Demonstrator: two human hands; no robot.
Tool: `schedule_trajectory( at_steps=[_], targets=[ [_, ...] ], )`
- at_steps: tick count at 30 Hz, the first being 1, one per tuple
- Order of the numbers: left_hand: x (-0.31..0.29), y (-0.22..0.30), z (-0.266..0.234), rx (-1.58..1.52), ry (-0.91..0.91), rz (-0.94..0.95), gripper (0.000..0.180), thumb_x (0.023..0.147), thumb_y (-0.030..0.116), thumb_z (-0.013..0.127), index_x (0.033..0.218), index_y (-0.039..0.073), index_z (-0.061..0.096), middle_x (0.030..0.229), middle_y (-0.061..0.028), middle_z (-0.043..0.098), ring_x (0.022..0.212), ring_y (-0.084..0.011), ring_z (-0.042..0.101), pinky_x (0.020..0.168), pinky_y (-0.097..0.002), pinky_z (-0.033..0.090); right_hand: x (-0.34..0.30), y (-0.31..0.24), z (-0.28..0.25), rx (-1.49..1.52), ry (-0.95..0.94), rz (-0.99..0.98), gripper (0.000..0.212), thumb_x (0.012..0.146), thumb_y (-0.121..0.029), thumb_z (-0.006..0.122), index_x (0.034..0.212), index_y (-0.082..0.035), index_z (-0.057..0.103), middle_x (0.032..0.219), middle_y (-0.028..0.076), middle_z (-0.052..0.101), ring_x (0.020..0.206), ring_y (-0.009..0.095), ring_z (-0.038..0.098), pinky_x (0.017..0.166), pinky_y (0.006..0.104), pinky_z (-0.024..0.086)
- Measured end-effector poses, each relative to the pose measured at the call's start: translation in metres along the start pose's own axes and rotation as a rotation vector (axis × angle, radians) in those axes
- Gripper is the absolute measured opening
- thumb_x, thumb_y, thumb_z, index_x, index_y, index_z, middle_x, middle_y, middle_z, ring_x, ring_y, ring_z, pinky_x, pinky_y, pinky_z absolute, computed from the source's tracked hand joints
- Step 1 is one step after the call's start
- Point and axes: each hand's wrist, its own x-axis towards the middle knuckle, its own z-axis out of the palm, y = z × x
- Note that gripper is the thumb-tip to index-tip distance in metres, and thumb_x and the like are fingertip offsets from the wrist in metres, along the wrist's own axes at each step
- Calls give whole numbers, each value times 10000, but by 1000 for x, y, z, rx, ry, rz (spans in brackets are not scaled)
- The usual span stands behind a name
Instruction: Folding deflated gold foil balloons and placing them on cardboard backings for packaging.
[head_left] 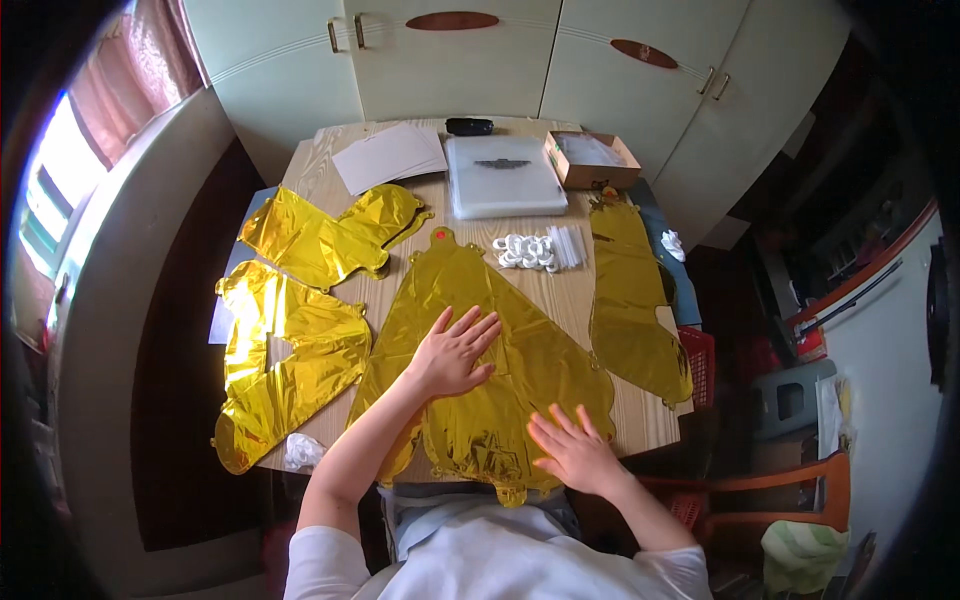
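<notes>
A large flat gold foil balloon, roughly triangular, lies spread on the table in front of me, its narrow tip pointing away. My left hand rests palm down near its middle, fingers stretched out. Over its lower right part is my right hand, flat with fingers spread; whether it presses on the foil I cannot tell. Two more crinkled gold foil balloons lie at the left, one farther back and one nearer. Another gold foil balloon lies flat along the right side.
Toward the back of the wooden table are white cards, a stack of clear plastic bags, a cardboard box and a black item. White ribbon rolls sit beside clear tubes. A wooden chair stands at right.
</notes>
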Motion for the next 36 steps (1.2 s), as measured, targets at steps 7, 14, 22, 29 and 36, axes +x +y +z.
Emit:
schedule_trajectory(
  at_steps=[7, 14, 22, 29, 36],
  targets=[
    [-3, -3, 1, -37, 21, 12, 693, 945, 508, 360, 1513, 126, 252, 1567, -58, 262, 1457, -270, 196, 1180, -500, 97, -83, -2, 7, 167, 488, 539, 334, 870, -226, 674, 1129, -38, 581, 1205, 134, 584, 1094, 265, 544, 893, 426, 423],
    [-1, -3, 2, -29, 7, 19, 698, 945, 516, 355, 1517, 133, 242, 1572, -52, 250, 1460, -270, 185, 1179, -507, 95, -89, -36, 50, 1606, 540, 1021, 170, 988, -188, 530, 979, -22, 567, 873, 87, 655, 592, 95, 586, 450, 200, 362],
    [-1, -3, 1, -35, 0, 13, 695, 949, 523, 349, 1516, 136, 243, 1572, -50, 249, 1459, -282, 184, 1180, -507, 94, -45, -70, 26, 630, 697, 523, 108, 822, -92, 696, 882, -50, 616, 877, 81, 627, 784, 212, 590, 726, 324, 475],
    [-1, -5, 1, -49, 20, 31, 798, 920, 649, 329, 1507, 111, 266, 1560, -72, 272, 1452, -306, 198, 1169, -523, 116, 26, -106, 14, 406, 508, -38, 130, 764, -113, 721, 861, -83, 639, 1081, 63, 617, 1084, 266, 588, 962, 433, 463],
    [-2, -5, -3, -24, 32, 77, 1123, 723, 868, 400, 1495, 63, 273, 1550, -103, 287, 1444, -328, 211, 1161, -543, 131, 37, -111, 30, 321, 423, -57, 97, 803, -131, 695, 863, -79, 639, 1091, 65, 606, 1127, 248, 563, 1020, 460, 416]
  ],
)
